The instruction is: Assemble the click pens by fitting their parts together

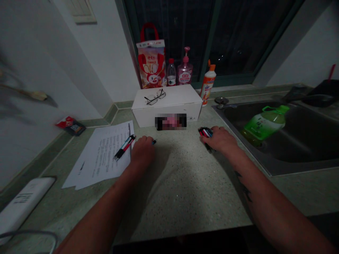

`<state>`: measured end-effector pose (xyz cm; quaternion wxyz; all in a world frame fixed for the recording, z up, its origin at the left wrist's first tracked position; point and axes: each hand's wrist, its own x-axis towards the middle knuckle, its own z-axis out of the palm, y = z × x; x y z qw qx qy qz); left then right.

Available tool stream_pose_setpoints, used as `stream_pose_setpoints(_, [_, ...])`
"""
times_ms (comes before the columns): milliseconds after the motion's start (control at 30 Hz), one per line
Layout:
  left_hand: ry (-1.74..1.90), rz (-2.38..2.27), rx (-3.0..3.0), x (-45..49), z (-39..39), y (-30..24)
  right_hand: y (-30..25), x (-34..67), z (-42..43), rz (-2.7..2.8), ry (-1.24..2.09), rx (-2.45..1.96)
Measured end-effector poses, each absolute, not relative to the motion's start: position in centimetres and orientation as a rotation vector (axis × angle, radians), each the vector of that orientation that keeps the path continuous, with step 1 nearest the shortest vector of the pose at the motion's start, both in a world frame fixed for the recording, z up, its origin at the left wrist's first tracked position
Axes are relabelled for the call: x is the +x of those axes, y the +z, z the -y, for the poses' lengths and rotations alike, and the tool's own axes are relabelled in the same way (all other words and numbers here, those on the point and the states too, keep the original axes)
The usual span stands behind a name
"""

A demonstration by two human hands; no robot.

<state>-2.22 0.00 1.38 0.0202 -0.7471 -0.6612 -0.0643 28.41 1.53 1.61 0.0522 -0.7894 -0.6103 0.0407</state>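
My left hand [143,151] is closed just above the counter, beside the printed sheets. From its right side pokes the short dark-and-blue end of a pen [154,142]; the rest is hidden under my fingers. A few pens [124,147] with black grips, one red and one light blue, lie together on the right edge of the papers [106,155]. On the other side, my right hand [221,138] grips a bunch of pens [205,133] in mixed colours, with their ends low at the counter. My fingers partly cover this bunch.
A white box [166,106] carrying eyeglasses [155,97] stands at the back, bottles and a bag [152,67] behind it. To the right is a sink [296,151] with a green jug [266,123]. A white power strip [26,201] and cable are at left.
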Motion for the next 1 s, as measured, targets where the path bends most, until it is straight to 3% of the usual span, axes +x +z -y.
stream_pose_setpoints(233, [-0.469,1.911,-2.656,-0.2,1.3,0.4,1.7,28.3,-1.4,1.878,0.132,-2.413])
stream_pose_setpoints(633, [-0.507,1.889,-2.751,-0.2,1.3,0.5,2.4,28.1,-1.1,1.883,0.007,-2.397])
stream_pose_setpoints(733, [-0.560,1.815,-2.800,0.3,1.5,0.5,2.5,26.6,-0.7,1.958,-0.107,-2.114])
stream_pose_setpoints(867, [-0.689,1.713,-2.871,0.9,2.0,0.8,1.8,22.8,0.6,2.402,0.154,-1.333])
stream_pose_setpoints(1000, [-0.864,1.650,-2.919,1.1,2.2,0.6,0.7,20.8,1.2,2.565,0.283,-1.294])
